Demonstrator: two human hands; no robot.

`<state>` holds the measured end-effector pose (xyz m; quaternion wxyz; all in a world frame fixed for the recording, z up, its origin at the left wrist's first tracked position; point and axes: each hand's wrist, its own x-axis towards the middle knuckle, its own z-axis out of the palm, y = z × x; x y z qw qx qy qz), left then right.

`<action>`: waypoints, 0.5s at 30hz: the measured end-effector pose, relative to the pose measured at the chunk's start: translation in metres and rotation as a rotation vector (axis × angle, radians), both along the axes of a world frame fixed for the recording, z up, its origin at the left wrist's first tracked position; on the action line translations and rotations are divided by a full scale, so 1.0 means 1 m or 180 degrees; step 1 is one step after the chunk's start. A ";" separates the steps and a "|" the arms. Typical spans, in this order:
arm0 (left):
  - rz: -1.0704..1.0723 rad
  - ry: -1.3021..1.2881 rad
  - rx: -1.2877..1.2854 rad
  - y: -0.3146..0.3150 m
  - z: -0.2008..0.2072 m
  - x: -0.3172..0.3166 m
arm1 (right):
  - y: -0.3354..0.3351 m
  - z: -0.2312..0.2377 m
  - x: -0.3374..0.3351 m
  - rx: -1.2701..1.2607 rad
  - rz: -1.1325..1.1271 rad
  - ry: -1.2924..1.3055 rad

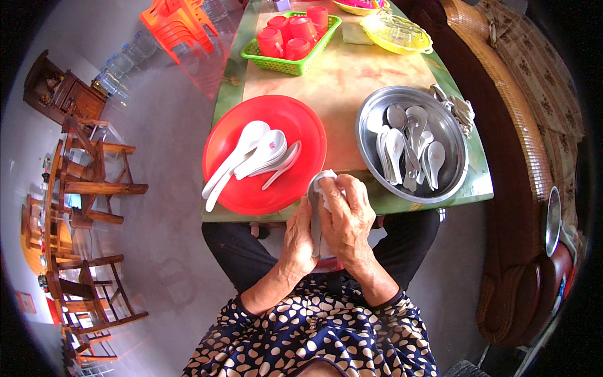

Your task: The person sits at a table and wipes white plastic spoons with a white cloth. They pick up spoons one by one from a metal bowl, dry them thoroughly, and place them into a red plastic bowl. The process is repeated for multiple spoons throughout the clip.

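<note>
Just off the table's near edge, my left hand [298, 240] is closed around the handle of a grey, metal-looking spoon [315, 220]. My right hand [352, 220] presses a crumpled white cloth [326, 176] against the spoon's upper end, its fingers bent over it. The fingers and cloth partly hide the spoon's bowl. Left of my hands, a round red plate [292, 196] bears several white spoons [267, 149], large and small, overlapping. To the right stands a round steel basin [374, 113] with white spoons [394, 151] and metal spoons [411, 160] in it.
Farther back on the table [352, 81] are a green basket [282, 65] of red mugs [303, 29] and a yellow basket [392, 36]. More cutlery [461, 113] lies beyond the basin. Wooden chairs [94, 182] stand at left, a wooden bench [521, 125] at right.
</note>
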<state>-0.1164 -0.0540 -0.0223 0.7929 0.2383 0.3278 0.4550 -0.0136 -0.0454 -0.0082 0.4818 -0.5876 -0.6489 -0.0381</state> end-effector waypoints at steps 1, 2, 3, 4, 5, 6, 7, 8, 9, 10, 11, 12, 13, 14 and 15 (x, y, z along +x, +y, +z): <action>0.0011 0.0077 0.0015 0.000 0.000 -0.001 | -0.002 0.003 0.001 -0.0091 0.0177 0.0047; 0.0025 0.0064 -0.0029 0.001 -0.002 -0.001 | -0.004 0.005 0.002 -0.0183 0.0354 0.0094; 0.0044 0.0052 -0.0071 0.003 -0.005 -0.002 | -0.004 0.007 0.004 -0.0297 0.0539 0.0079; 0.0064 0.0040 -0.0113 0.004 -0.006 -0.002 | -0.005 0.009 0.007 -0.0411 0.0726 0.0065; 0.0069 0.0122 -0.0084 0.004 -0.005 -0.003 | -0.005 0.010 0.010 -0.0526 0.0913 0.0050; 0.0071 0.0199 -0.0059 0.003 -0.002 -0.004 | -0.006 0.011 0.015 -0.0707 0.1103 0.0068; 0.0073 0.0276 -0.0034 0.002 0.000 -0.005 | -0.007 0.011 0.017 -0.0700 0.1146 0.0063; 0.0045 0.0325 -0.0030 0.002 -0.001 -0.006 | -0.008 0.012 0.019 -0.0692 0.1189 0.0058; 0.0011 0.0378 -0.0023 0.003 -0.002 -0.006 | -0.008 0.012 0.020 -0.0681 0.1224 0.0058; -0.0025 0.0431 -0.0016 0.003 -0.002 -0.006 | -0.007 0.010 0.018 -0.0510 0.1011 -0.0027; 0.0051 0.0323 0.0037 0.003 0.000 -0.004 | -0.005 0.006 0.014 -0.0338 0.0797 -0.0112; 0.0132 0.0216 0.0090 0.003 0.007 -0.001 | -0.002 0.003 0.011 -0.0167 0.0588 -0.0196; 0.0213 0.0109 0.0143 0.003 0.010 0.001 | 0.001 0.003 0.009 -0.0037 0.0492 -0.0211; 0.0182 0.0899 0.0880 0.002 0.011 0.000 | 0.004 0.003 0.008 0.0093 0.0396 -0.0225; 0.0140 0.1695 0.1620 0.002 0.011 -0.002 | 0.007 0.003 0.008 0.0226 0.0294 -0.0235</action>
